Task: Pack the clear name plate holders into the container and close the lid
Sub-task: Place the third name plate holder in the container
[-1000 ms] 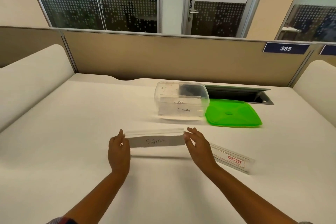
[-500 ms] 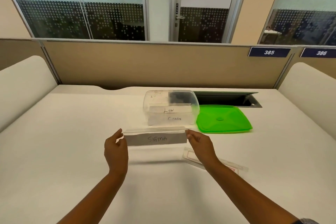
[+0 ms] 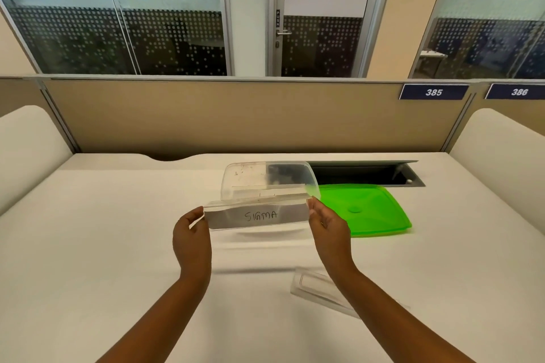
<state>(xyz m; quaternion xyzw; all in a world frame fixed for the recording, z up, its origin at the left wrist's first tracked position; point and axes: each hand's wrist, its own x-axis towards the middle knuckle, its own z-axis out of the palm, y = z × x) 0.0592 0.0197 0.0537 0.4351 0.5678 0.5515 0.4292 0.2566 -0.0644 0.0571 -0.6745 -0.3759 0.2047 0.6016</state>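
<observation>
Name plate holder (image 3: 258,214), likely light, stiff and slick, is hanging at frame centre, both hands' fingers (image 3: 197,213) pinching its ends before the container (image 3: 236,177).

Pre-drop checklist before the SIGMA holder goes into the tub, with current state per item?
1. Clear name plate holder labelled SIGMA gripped at both ends by left hand and right hand: ok.
2. Clear plastic container open: ok.
3. Green square lid off, flat on the table beside the container: ok.
4. Room left inside the container: cannot tell.
5. Second clear holder packed: not ok, it lies on the white table.
</observation>
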